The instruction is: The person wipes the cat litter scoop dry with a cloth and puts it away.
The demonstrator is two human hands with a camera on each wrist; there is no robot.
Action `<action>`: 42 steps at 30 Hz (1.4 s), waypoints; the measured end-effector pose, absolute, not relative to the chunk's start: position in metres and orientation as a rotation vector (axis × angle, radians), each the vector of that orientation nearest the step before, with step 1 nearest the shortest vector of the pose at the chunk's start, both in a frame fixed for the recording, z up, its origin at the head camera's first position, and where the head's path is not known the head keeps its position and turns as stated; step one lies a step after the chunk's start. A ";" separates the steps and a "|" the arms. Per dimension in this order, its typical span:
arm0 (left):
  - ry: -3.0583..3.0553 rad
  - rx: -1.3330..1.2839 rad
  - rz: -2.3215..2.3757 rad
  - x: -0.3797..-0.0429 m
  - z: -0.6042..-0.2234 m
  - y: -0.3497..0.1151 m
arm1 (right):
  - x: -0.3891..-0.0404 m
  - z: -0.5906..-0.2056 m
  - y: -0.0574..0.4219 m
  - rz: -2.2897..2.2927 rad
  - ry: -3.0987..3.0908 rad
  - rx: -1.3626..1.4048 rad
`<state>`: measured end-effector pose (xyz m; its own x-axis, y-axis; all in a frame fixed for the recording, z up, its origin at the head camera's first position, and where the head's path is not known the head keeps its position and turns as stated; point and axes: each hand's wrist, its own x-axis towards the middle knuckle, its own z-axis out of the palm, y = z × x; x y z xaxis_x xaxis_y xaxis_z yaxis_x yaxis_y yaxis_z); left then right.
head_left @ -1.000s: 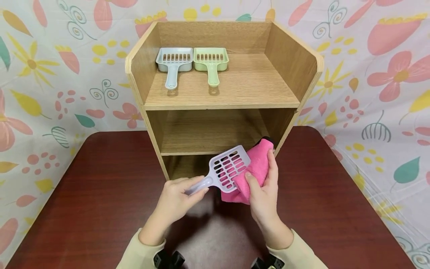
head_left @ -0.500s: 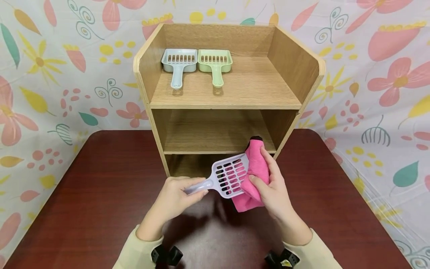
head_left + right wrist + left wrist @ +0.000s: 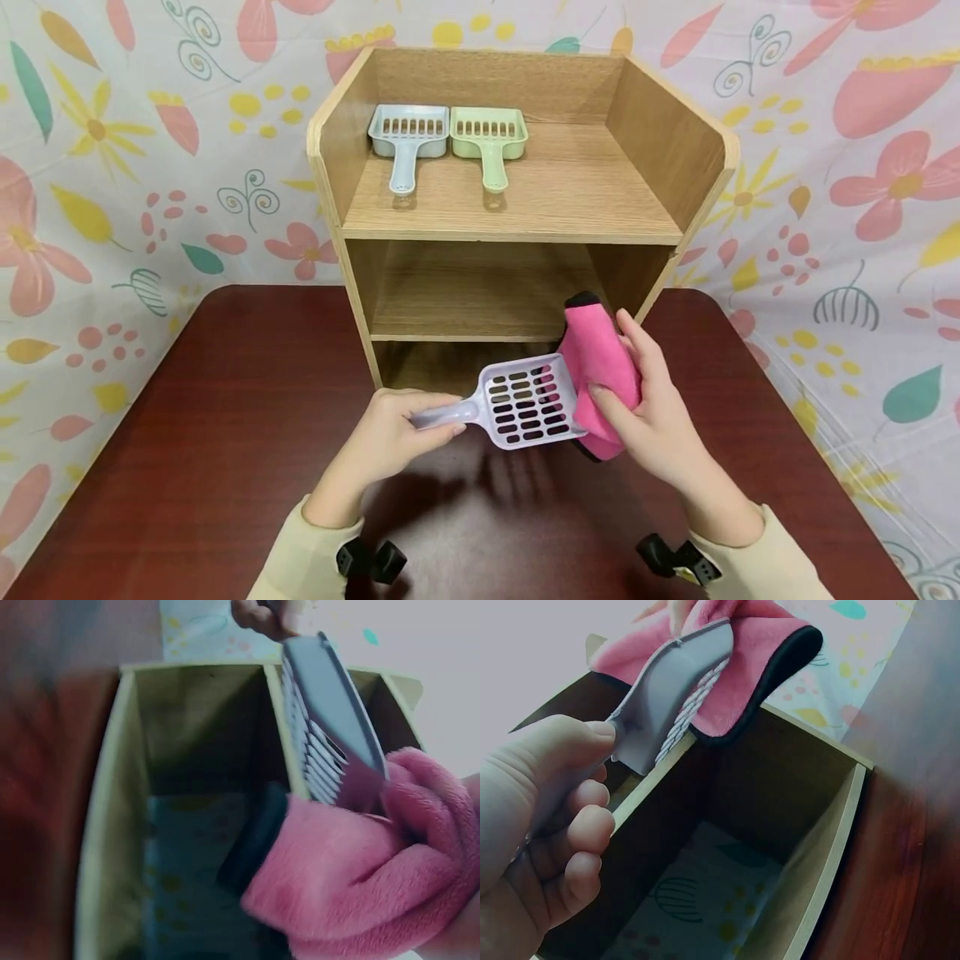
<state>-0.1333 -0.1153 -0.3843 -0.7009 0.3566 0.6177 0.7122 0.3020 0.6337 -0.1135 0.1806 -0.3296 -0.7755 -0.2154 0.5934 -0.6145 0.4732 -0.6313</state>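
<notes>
By its handle, my left hand (image 3: 393, 433) grips a pale lavender litter scoop (image 3: 525, 400) with a slotted head. Folded over the far end of that head is a pink cloth (image 3: 600, 367) with black edging, which my right hand (image 3: 656, 408) pinches between thumb and fingers. In the left wrist view the scoop (image 3: 667, 690) is seen side-on, the cloth (image 3: 742, 667) draped behind its tip. Bunched cloth (image 3: 360, 877) covers most of the right hand in the right wrist view.
Behind the hands a wooden shelf unit (image 3: 510, 235) stands on a dark red-brown table (image 3: 225, 417). On its top shelf, a blue scoop (image 3: 405, 142) and a green scoop (image 3: 491, 142) sit side by side in matching trays. A patterned sheet (image 3: 150, 167) hangs around.
My right hand and the cloth have moved right, toward the end of the scoop's head, uncovering more slots. The left hand still grips the handle, and the scoop has turned more level.
</notes>
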 end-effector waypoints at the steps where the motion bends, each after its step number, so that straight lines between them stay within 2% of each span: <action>1: -2.218 -0.959 -1.364 -0.133 -0.384 -0.115 | -0.113 -0.326 0.182 1.152 -2.322 0.746; 8: -2.231 -0.987 -1.333 -0.132 -0.382 -0.113 | -0.112 -0.304 0.179 0.454 -2.541 1.121; 15: -2.220 -1.025 -1.267 -0.131 -0.383 -0.112 | -0.112 -0.300 0.167 0.203 -2.606 1.267; 26: -2.179 -1.058 -1.201 -0.129 -0.384 -0.107 | -0.109 -0.304 0.152 -0.153 -2.580 1.328; 42: -2.240 -1.034 -1.189 -0.130 -0.386 -0.104 | -0.101 -0.298 0.152 -0.403 -2.745 1.112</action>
